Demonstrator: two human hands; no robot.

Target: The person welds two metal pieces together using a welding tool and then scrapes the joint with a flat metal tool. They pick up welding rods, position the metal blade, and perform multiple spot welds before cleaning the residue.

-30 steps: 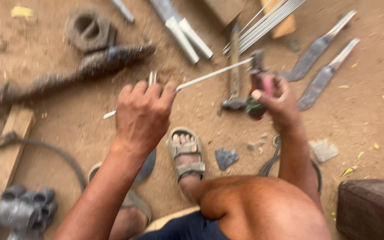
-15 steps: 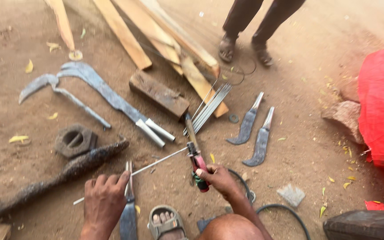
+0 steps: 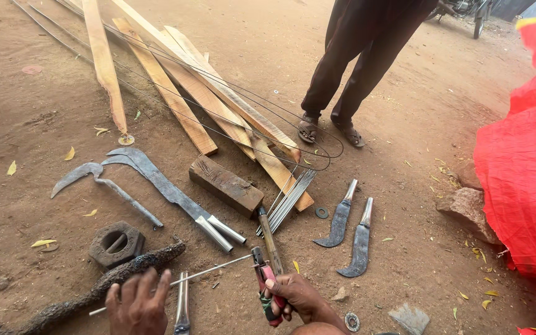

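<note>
Bare dirt ground carries the work. Right hand (image 3: pixel 302 296) is clamped on red-handled pliers (image 3: pixel 265 282), whose jaws pinch a thin metal rod (image 3: pixel 175 282) lying low across the ground; left hand (image 3: pixel 139 305) is curled over the rod's near end. It looks stiff, light, and slippery; hold it near the pliers. Count: two straight knives (image 3: pixel 350 231), two sickles (image 3: pixel 125 186), one wooden block (image 3: pixel 226 184).

The view has lifted from straight down over the knee and sandalled foot to look far out, so both hands now sit at the near edge. The left hand (image 3: pixel 138 305) has dropped low beside the thin rod (image 3: pixel 175 282). The right hand (image 3: pixel 299 298), with the pliers (image 3: pixel 265 282), has moved near too, and a standing person's legs (image 3: pixel 355 68) have come into sight.
</note>
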